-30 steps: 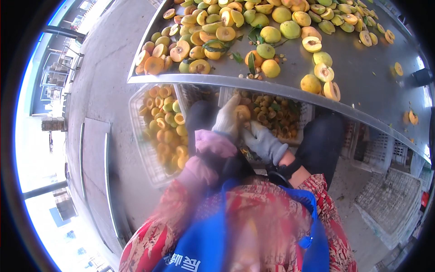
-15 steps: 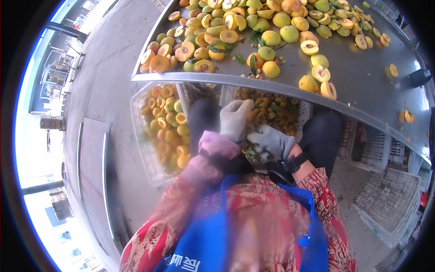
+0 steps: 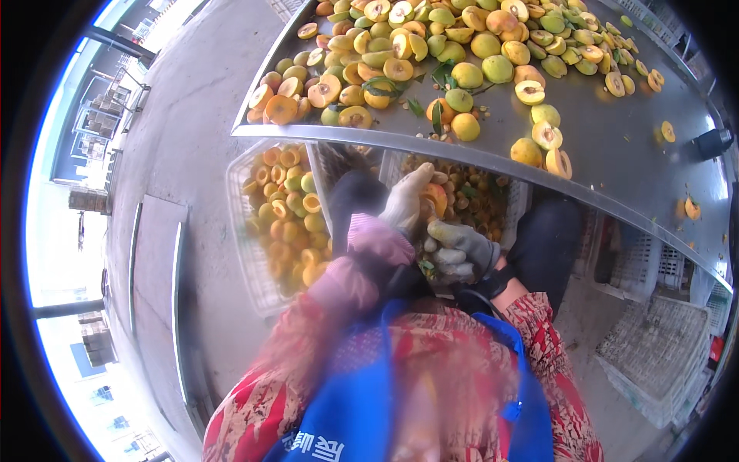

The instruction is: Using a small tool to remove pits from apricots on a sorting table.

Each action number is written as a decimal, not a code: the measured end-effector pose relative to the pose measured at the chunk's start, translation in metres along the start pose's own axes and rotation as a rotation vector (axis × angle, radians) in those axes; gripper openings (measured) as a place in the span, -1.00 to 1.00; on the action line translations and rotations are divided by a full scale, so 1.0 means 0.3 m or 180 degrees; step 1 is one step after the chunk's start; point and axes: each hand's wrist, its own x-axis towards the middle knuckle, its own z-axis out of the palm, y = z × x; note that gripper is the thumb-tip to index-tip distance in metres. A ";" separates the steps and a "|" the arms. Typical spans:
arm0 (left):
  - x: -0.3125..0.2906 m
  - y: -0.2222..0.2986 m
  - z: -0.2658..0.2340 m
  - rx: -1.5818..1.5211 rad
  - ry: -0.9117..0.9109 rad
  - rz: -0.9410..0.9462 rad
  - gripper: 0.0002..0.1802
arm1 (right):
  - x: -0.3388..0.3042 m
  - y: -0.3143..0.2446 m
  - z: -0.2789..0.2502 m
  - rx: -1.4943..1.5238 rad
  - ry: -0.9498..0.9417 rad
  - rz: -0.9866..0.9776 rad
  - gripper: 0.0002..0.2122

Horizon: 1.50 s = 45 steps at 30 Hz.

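My left hand (image 3: 406,198), in a pale glove, grips an orange-yellow peach half (image 3: 436,199) between thumb and fingers. Just below it and to the right is my right hand (image 3: 464,252), in a grey glove with its fingers curled; whatever it may hold is hidden. Both hands are over a crate (image 3: 517,212) of pitted peach halves, between my knees and in front of the metal table edge. Halved and whole yellow-green peaches (image 3: 499,69) are heaped on the steel table (image 3: 616,146), with some leaves among them.
Left of my knee stands a clear plastic crate (image 3: 245,231) full of hollowed peach halves. The table's raised metal rim (image 3: 369,140) runs just beyond my hands. Stacked white crates (image 3: 654,346) stand on the floor at the right. A dark fitting (image 3: 712,144) sits at the table's right edge.
The peach half now shows in my left hand, which has turned and opened outward slightly. My right hand has moved a little down, with its curled fingers showing more.
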 end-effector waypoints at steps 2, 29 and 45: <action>-0.013 0.006 0.011 0.0024 -0.0115 0.0170 -0.62 | -0.012 0.020 0.009 0.0059 -0.0059 -0.0056 -0.80; 0.480 0.470 -0.049 0.7963 0.1234 0.2236 -0.68 | 0.140 0.048 -0.070 -0.2514 0.2298 -0.1290 -0.76; -0.033 0.305 0.007 0.5053 -0.0711 0.2456 -0.66 | 0.064 0.031 0.011 -0.1153 0.2140 -0.2869 -0.86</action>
